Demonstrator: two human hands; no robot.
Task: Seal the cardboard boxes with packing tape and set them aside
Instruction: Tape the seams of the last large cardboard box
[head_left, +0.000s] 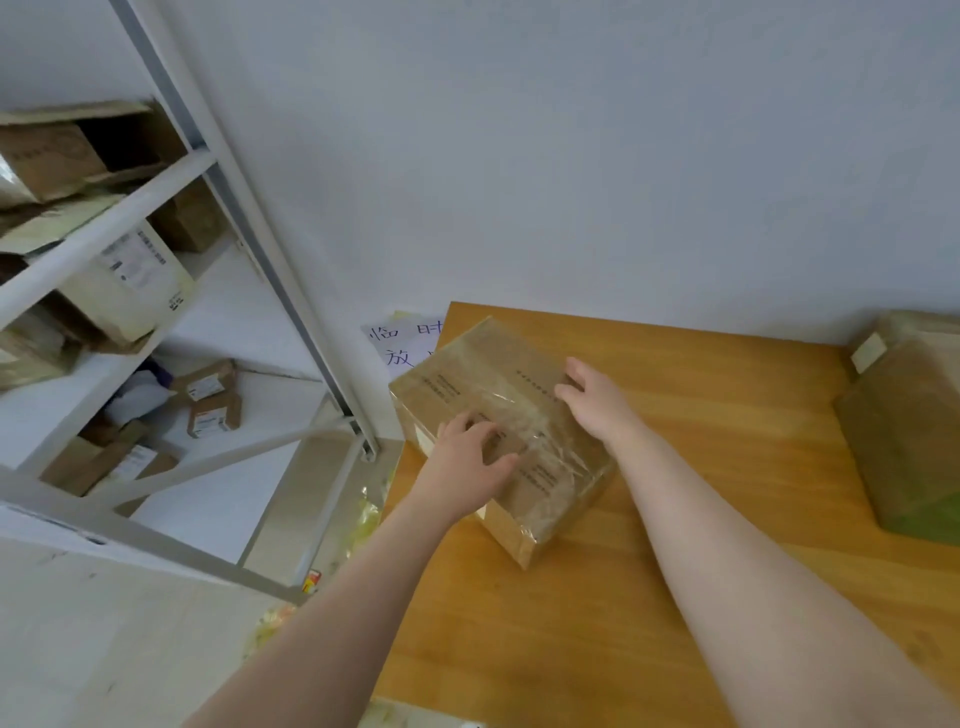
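A brown cardboard box (483, 374) lies at the far left corner of the wooden table (701, 519), with shiny clear tape running across its closed top and down its sides. My left hand (470, 457) rests on the near left part of the top, fingers spread over the tape. My right hand (592, 397) presses flat on the right side of the top, fingers pointing left. A second cardboard box (904, 426) stands at the table's right edge, away from both hands. No tape roll is in view.
A white metal shelving rack (182, 291) stands to the left, with several cardboard boxes and parcels on its shelves. A handwritten paper sign (400, 343) hangs on the white wall behind the box. Yellowish plastic lies on the floor by the table's left edge.
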